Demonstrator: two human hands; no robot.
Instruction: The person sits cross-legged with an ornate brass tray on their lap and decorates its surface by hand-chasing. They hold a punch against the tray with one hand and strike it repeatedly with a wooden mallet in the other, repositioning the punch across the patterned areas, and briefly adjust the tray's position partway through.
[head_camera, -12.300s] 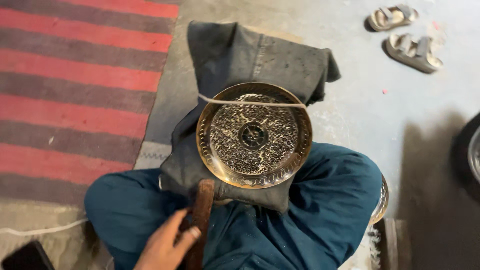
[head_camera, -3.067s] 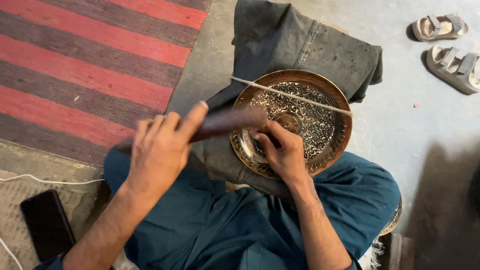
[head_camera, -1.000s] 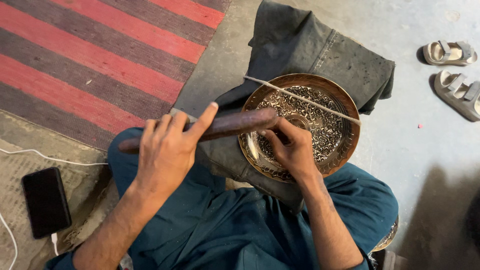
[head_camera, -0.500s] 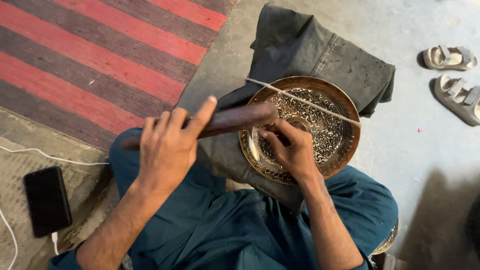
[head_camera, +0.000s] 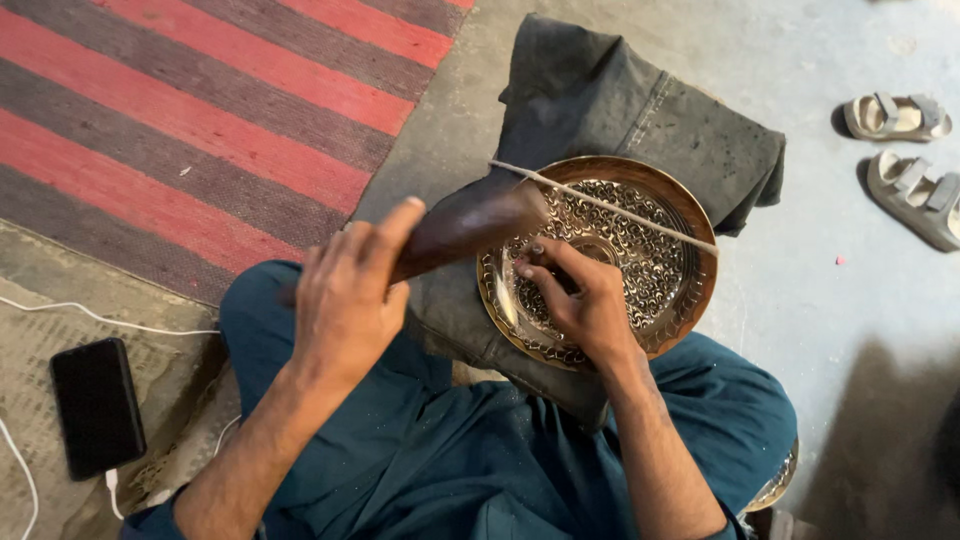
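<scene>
The plate (head_camera: 600, 262) lies on a dark cloth (head_camera: 640, 120) over the seated person's lap, face up and tilted slightly away. It is round brass, with a smooth rim and a densely chased scroll pattern across its well. A thin cord (head_camera: 610, 205) runs taut across its upper half, from upper left to right.

The right hand (head_camera: 575, 295) rests on the plate's left part, fingers pinched narrow around what appears to be a small punch; the tool itself is mostly hidden, so its shape cannot be confirmed.

The left hand (head_camera: 345, 300) is closed firmly around the narrow end of a dark wooden mallet (head_camera: 465, 225). The mallet's long axis runs from lower left to upper right, its thick end poised over the plate's left rim, just above and left of the right hand's fingertips. The right hand is nearer the plate.

Outlying: a striped rug (head_camera: 200, 120), a phone (head_camera: 97, 405) on a cable, and sandals (head_camera: 905, 150) on concrete.
</scene>
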